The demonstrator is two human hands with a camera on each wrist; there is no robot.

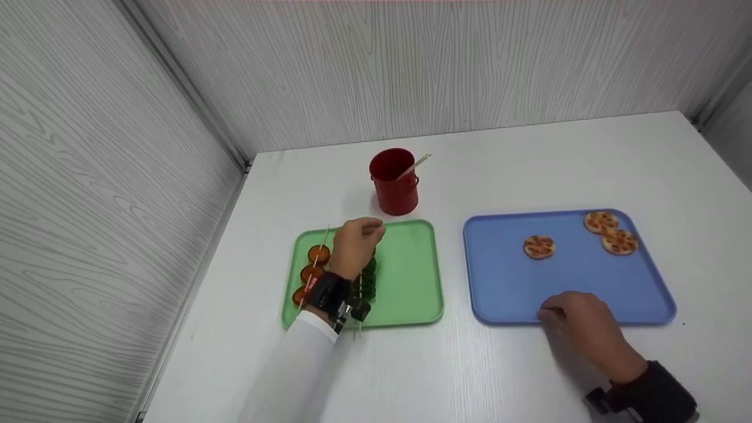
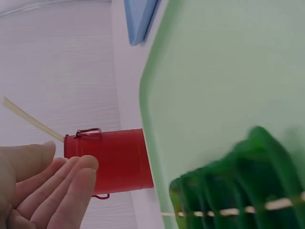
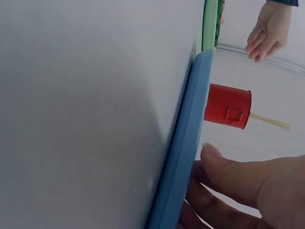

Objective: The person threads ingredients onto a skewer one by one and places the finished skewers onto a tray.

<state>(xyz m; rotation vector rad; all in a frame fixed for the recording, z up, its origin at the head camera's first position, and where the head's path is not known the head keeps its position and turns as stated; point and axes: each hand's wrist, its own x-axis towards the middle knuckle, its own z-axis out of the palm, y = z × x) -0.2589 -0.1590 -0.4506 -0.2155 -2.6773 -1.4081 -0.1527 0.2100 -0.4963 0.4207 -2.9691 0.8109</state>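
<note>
My left hand (image 1: 352, 247) hovers over the green tray (image 1: 411, 276), fingers loosely bent and holding nothing. Below it lies a skewer of wavy green vegetable pieces (image 2: 228, 191), partly hidden by the hand in the head view. Left of that is a skewer with round orange-brown pieces (image 1: 312, 274). My right hand (image 1: 581, 323) is at the front rim of the blue tray (image 1: 505, 294), its fingers loosely bent, with no food between them. A single lotus root slice (image 1: 539, 247) lies farther back on this tray, and two more slices (image 1: 619, 241) overlap at its far right corner.
Behind the green tray stands a red bucket (image 1: 396, 191) with thin pale sticks (image 1: 418, 164) leaning out of it. A white wood-grain panel (image 1: 446, 64) rises along the table's back edge, and another (image 1: 88, 205) stands on the left.
</note>
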